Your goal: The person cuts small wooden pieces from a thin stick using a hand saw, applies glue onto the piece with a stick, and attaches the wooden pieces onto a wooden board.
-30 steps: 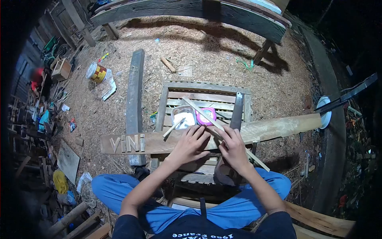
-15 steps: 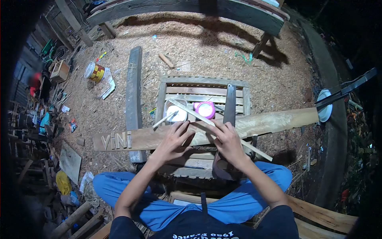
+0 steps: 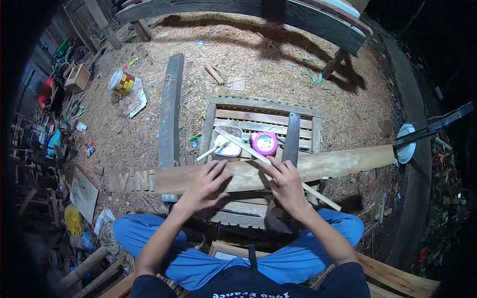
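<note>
A long board (image 3: pixel 348 163) lies across a slatted wooden frame (image 3: pixel 263 105), with raised wooden letters (image 3: pixel 137 181) at its left end. My left hand (image 3: pixel 207 185) rests on the board's middle, fingers apart, holding nothing. My right hand (image 3: pixel 284 183) has its fingers bent over a thin wooden strip (image 3: pixel 243 145), which slants across the board. Beyond the board sit a container of white stuff (image 3: pixel 228 149) with a stick (image 3: pixel 211 151) in it, a pink tape measure (image 3: pixel 264 143) and a handsaw (image 3: pixel 292 136).
A dark beam (image 3: pixel 171 109) lies left of the frame. Farther off are a bucket (image 3: pixel 122 82), a heavy bench (image 3: pixel 248 17) and a person in red (image 3: pixel 46 92) at far left. A white disc (image 3: pixel 406 144) is by the board's right end.
The board has shifted left between my hands, carrying the letters with it. My left hand has moved left, away from my right hand.
</note>
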`<state>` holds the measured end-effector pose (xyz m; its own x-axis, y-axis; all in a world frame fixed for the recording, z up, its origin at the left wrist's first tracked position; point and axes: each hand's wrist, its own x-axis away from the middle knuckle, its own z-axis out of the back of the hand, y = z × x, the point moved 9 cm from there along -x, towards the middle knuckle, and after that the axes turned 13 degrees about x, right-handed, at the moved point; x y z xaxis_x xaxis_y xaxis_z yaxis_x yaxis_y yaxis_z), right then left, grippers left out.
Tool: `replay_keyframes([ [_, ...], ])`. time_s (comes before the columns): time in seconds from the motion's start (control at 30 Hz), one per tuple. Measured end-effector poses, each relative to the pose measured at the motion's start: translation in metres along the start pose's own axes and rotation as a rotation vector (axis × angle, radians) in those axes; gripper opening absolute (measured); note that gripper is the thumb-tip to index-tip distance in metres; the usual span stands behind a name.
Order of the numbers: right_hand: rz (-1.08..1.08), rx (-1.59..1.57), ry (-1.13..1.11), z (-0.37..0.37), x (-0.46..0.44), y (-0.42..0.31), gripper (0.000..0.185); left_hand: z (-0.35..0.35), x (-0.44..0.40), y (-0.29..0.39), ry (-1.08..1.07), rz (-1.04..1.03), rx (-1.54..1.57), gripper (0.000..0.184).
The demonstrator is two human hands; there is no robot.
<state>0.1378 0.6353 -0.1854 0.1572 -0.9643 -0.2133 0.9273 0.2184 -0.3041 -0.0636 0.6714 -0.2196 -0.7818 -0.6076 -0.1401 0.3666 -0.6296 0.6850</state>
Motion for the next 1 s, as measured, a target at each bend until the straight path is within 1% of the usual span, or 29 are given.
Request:
replay_keyframes([
  [0.07,0.021,-0.016,0.011,0.002,-0.001,-0.001,0.068,0.003,0.009,-0.008,-0.022,0.033,-0.041,0.062],
  [0.17,0.041,-0.037,0.018,-0.005,-0.003,-0.007,0.070,0.003,0.000,0.007,-0.002,0.033,-0.103,0.064],
  [0.27,0.036,-0.042,0.011,-0.012,-0.005,-0.004,0.069,-0.017,-0.020,0.023,0.022,-0.005,-0.090,0.071],
  [0.3,0.031,-0.067,0.011,-0.012,-0.007,-0.002,0.068,-0.021,-0.026,0.023,0.064,-0.029,-0.118,0.075],
  [0.33,0.026,-0.060,0.010,-0.011,-0.007,-0.002,0.068,-0.023,-0.028,0.020,0.064,-0.035,-0.112,0.075],
  [0.4,0.047,-0.027,-0.025,-0.010,-0.007,-0.006,0.075,-0.025,-0.028,0.014,0.040,-0.057,-0.078,0.072],
  [0.43,0.055,-0.005,-0.074,-0.011,-0.006,-0.008,0.068,-0.025,-0.028,0.016,0.054,-0.082,-0.083,0.071],
  [0.53,0.063,-0.042,-0.096,-0.008,-0.006,-0.009,0.069,-0.024,-0.027,0.012,0.031,-0.087,-0.108,0.070],
  [0.63,0.047,-0.041,-0.081,-0.006,-0.006,0.001,0.069,-0.008,-0.020,0.002,0.020,-0.079,-0.089,0.069],
  [0.7,0.028,-0.082,-0.060,0.000,-0.008,0.003,0.067,0.003,-0.015,-0.006,0.005,-0.036,-0.081,0.067],
  [0.73,0.032,-0.070,-0.055,-0.006,-0.006,0.006,0.075,0.005,-0.013,-0.007,-0.004,-0.025,-0.093,0.067],
  [0.8,0.063,-0.025,-0.048,-0.013,-0.006,0.005,0.073,0.007,-0.016,0.003,0.033,-0.064,-0.117,0.065],
  [0.83,0.065,-0.012,-0.040,-0.014,-0.006,0.004,0.068,0.007,-0.019,0.008,0.068,-0.071,-0.095,0.064],
  [0.87,0.068,-0.009,-0.038,-0.013,-0.007,0.003,0.068,0.005,-0.023,0.015,0.102,-0.084,-0.067,0.062],
  [0.93,0.046,-0.083,0.013,-0.004,-0.010,0.000,0.057,0.002,-0.031,0.031,0.189,-0.115,-0.058,0.063],
  [1.0,0.036,-0.076,0.045,0.006,-0.012,-0.002,0.057,-0.004,-0.035,0.042,0.250,-0.098,0.043,0.060],
])
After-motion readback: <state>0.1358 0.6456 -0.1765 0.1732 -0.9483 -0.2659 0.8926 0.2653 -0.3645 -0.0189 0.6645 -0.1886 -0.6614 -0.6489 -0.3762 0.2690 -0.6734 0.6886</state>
